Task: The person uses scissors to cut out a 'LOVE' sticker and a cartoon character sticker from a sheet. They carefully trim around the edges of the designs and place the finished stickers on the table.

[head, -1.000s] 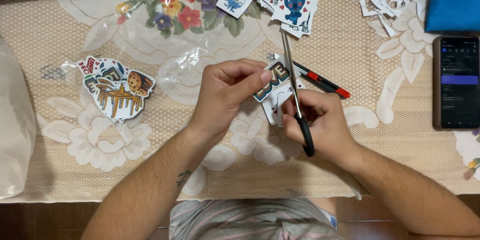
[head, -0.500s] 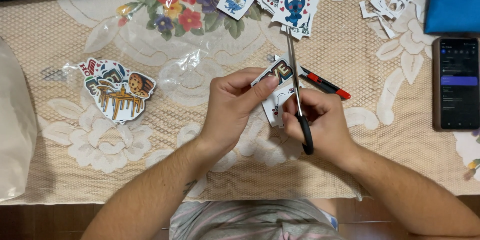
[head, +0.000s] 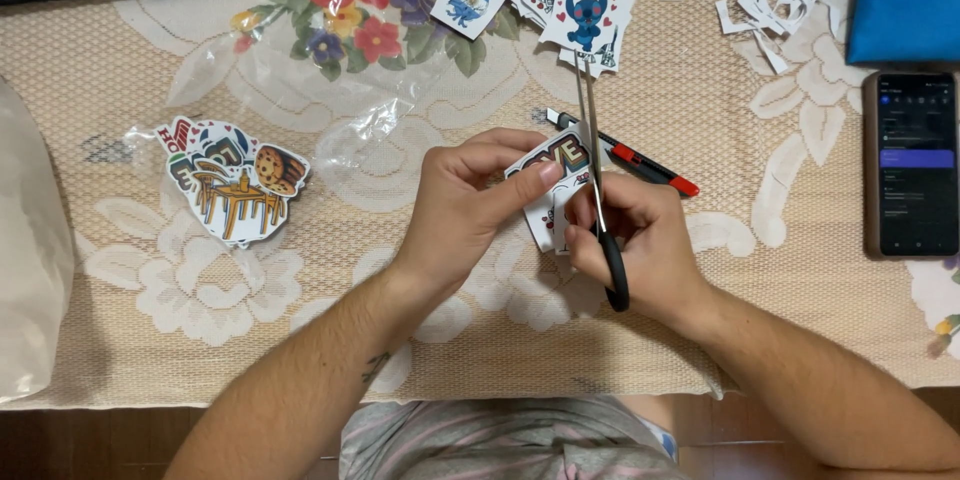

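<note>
A sticker sheet (head: 552, 190) is pinched by the left hand (head: 470, 210). Scissors (head: 598, 190), blades pointing to 12 o'clock, are gripped by the right hand (head: 640, 240), with a pen (head: 640, 162) just beyond.

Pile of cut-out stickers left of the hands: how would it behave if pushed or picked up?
The sticker pile is thin flat paper, so probably light and floppy. The pieces overlap loosely, so a push would likely fan them apart. They lie flush on the lace tablecloth, so edges may be hard to pinch.

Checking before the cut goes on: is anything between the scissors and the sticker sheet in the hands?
Nothing visible. The right hand holds the scissors right against the sticker sheet, which the left hand pinches. The red and black pen lies behind, on the tablecloth.
</note>
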